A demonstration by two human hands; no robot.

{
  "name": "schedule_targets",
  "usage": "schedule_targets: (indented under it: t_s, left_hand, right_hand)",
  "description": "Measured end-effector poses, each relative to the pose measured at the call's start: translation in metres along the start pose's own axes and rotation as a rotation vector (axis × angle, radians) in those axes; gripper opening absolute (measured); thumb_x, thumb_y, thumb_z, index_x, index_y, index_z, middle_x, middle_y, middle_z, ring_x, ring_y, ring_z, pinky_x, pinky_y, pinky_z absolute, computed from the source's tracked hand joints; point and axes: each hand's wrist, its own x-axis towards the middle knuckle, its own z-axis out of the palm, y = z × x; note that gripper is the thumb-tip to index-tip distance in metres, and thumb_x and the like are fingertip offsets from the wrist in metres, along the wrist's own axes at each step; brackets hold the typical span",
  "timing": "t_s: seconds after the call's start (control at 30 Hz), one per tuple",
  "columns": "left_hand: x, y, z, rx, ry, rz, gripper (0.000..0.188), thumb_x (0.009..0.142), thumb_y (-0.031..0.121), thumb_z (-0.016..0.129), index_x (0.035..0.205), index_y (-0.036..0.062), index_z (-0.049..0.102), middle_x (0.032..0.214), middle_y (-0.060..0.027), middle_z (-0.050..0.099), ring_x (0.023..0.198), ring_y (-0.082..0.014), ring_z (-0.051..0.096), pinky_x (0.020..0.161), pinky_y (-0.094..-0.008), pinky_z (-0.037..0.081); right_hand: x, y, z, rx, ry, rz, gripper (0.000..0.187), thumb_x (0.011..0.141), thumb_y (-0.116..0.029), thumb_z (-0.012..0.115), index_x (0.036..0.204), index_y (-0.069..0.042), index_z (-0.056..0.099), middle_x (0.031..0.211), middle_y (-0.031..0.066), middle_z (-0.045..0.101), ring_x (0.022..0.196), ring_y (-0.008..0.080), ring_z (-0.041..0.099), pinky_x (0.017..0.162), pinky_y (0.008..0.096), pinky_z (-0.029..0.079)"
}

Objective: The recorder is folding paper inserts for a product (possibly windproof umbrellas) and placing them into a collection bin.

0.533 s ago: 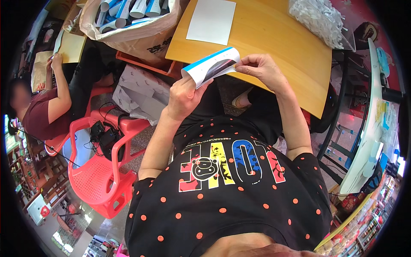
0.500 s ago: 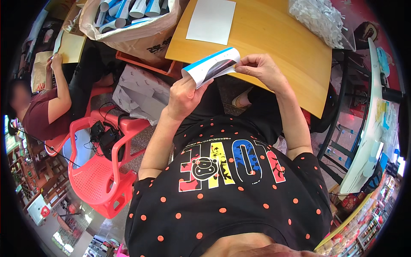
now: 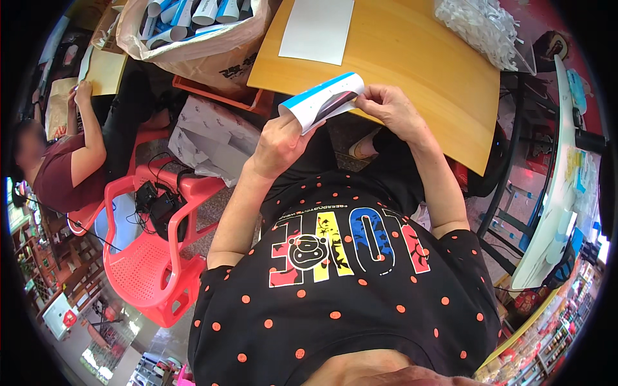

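A white and blue printed sheet (image 3: 322, 100), curled into a loose tube with a dark patch on its side, is held between my two hands above the near edge of the table. My left hand (image 3: 283, 145) grips its left end, with the fingers partly hidden in the roll. At the other end, my right hand (image 3: 391, 109) pinches the sheet's edge between thumb and fingers. Beyond, a flat white sheet (image 3: 317, 31) lies on the wooden table (image 3: 412, 71).
A large sack (image 3: 193, 55) of similar rolled tubes (image 3: 206, 11) stands at the far left. A clear bag of white strips (image 3: 479, 32) sits on the table's far right. A red plastic chair (image 3: 145, 270) is at left; beyond it sits another person (image 3: 71, 161) handling paper.
The curled sheet and both hands have shifted slightly to the right. My right fingers have closed in nearer to the tube's end. Both hands keep their hold.
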Motion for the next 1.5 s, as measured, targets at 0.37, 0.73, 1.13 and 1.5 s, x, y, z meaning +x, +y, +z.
schedule_targets:
  t_s: [0.37, 0.73, 1.13, 1.5]
  left_hand:
    - [0.002, 0.001, 0.006, 0.019, 0.020, 0.070, 0.030, 0.071, 0.002, 0.076, 0.099, -0.0022, 0.065, 0.089, -0.0163, 0.067, 0.075, -0.0308, 0.067, 0.064, -0.0345, 0.054]
    - [0.008, 0.002, 0.017, -0.049, 0.034, -0.003, 0.021, 0.078, 0.001, 0.070, 0.098, -0.0019, 0.065, 0.086, -0.0156, 0.067, 0.073, -0.0272, 0.067, 0.062, -0.0325, 0.053]
    - [0.014, 0.018, 0.015, -1.296, 0.214, -0.850, 0.024, 0.092, 0.010, 0.055, 0.102, -0.0109, 0.062, 0.094, -0.0209, 0.067, 0.077, -0.0285, 0.070, 0.068, -0.0329, 0.058]
    - [0.024, 0.006, 0.016, -1.301, 0.360, -0.922, 0.026, 0.092, 0.014, 0.057, 0.104, -0.0095, 0.061, 0.092, -0.0208, 0.067, 0.077, -0.0276, 0.070, 0.068, -0.0335, 0.060]
  right_hand:
    - [-0.072, -0.062, 0.017, 0.152, -0.003, -0.023, 0.008, 0.085, -0.007, 0.061, 0.081, 0.000, 0.060, 0.067, -0.0037, 0.054, 0.059, 0.0037, 0.049, 0.055, 0.0211, 0.043]
    - [-0.094, -0.098, -0.014, 0.486, -0.314, -0.355, 0.006, 0.079, 0.006, 0.061, 0.078, 0.000, 0.060, 0.074, 0.0008, 0.057, 0.067, 0.0068, 0.052, 0.057, 0.0214, 0.041]
    - [0.038, -0.030, -0.369, -1.277, 1.266, -0.280, 0.034, 0.077, -0.017, 0.065, 0.106, 0.000, 0.061, 0.098, 0.0162, 0.067, 0.094, 0.0275, 0.064, 0.084, 0.0339, 0.048]
    - [-0.014, -0.049, -0.004, -0.014, 0.429, -0.487, 0.006, 0.080, -0.003, 0.069, 0.086, -0.001, 0.067, 0.076, -0.0021, 0.057, 0.066, 0.0046, 0.046, 0.060, 0.0198, 0.039]
